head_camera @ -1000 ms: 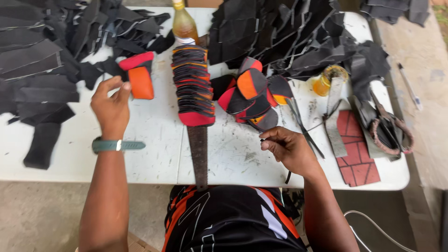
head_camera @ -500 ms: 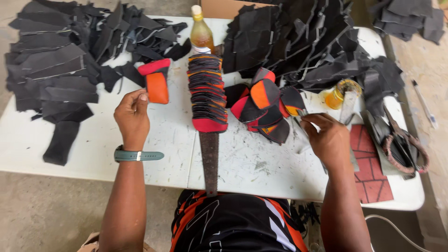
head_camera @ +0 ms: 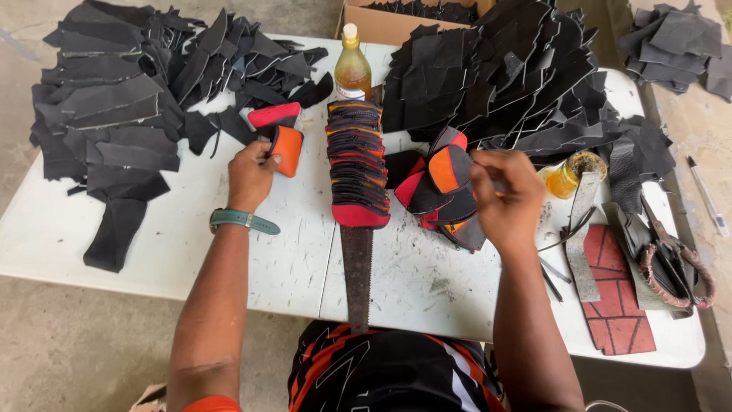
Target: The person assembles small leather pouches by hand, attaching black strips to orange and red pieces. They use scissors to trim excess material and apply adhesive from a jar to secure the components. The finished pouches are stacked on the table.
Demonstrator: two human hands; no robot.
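Observation:
My left hand grips an orange and black shoe-upper piece beside a red piece. My right hand hovers with fingers closed over a loose pile of black, orange and red shoe pieces; it seems to pinch something thin, but I cannot tell what. Between the hands lies a long overlapping row of glued pieces on a saw blade. A bottle of amber liquid stands at the row's far end.
Heaps of black leather cut-outs cover the white table at the left and back right. An open glue jar, a red patterned sole sheet, scissors and a cardboard box sit to the right and back.
My right hand moved from the table's near edge forward and up to the pile of coloured pieces. My left hand went forward and took hold of the orange piece.

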